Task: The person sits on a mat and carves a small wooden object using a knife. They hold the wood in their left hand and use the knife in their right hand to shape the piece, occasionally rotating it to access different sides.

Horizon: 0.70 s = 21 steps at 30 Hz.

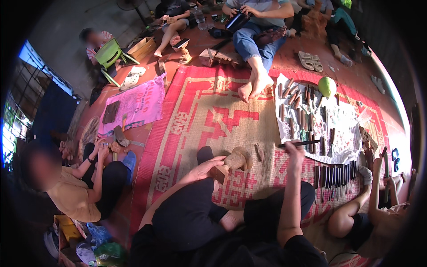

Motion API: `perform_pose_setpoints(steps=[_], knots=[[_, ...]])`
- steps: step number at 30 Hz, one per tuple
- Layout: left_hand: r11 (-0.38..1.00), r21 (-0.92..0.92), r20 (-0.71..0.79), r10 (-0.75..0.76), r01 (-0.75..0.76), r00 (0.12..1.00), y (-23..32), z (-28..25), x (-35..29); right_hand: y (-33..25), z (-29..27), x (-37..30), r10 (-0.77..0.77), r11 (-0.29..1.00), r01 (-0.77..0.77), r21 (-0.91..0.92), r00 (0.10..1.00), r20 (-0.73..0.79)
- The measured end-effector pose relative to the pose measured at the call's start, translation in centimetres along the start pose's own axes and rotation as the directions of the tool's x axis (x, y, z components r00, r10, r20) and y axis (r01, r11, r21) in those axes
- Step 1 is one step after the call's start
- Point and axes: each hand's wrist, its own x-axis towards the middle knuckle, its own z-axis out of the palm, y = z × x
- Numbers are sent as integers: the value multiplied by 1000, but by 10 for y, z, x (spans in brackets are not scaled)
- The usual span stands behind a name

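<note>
My left hand [207, 169] is closed on a pale brown carved wooden piece [236, 159] with a rounded end, held by my bent knee. Over the mat's right side, my right hand [294, 150] grips a long dark stick-like tool [310, 143] lying level across the fist; its exact kind is unclear. A small strip of wood [259, 152] rests on the mat between my hands. Beyond the right hand, many wood-handled carving tools [303, 118] lie on a white cloth [349, 144]. A row of slim carving tools [334, 172] lies nearer, on the mat.
A red-and-beige woven mat [178, 147] spreads under me. A round green fruit [327, 86] sits at the cloth's far edge. People sit left, right and ahead; bare feet [255, 86] rest on the far mat. A pink sheet [147, 100] lies at left.
</note>
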Motion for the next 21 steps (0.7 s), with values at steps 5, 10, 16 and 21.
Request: perform_pose_setpoints(steps=[5, 10, 16, 21], knots=[[995, -98, -16, -19, 18, 1000, 2, 5, -12, -132, -12, 14, -404, 903, 428, 40, 878, -256], [994, -108, 29, -24, 27, 999, 4, 10, -12, -140, -20, 12, -412, 899, 424, 111, 903, -121], [996, -89, 31, -8, 11, 999, 6, 22, -14, -66, 11, -16, -105, 994, 104, 37, 993, 49], [997, -79, 42, -3, 7, 999, 3, 5, -11, -28, 40, -30, 45, 998, -52, 30, 980, 195]])
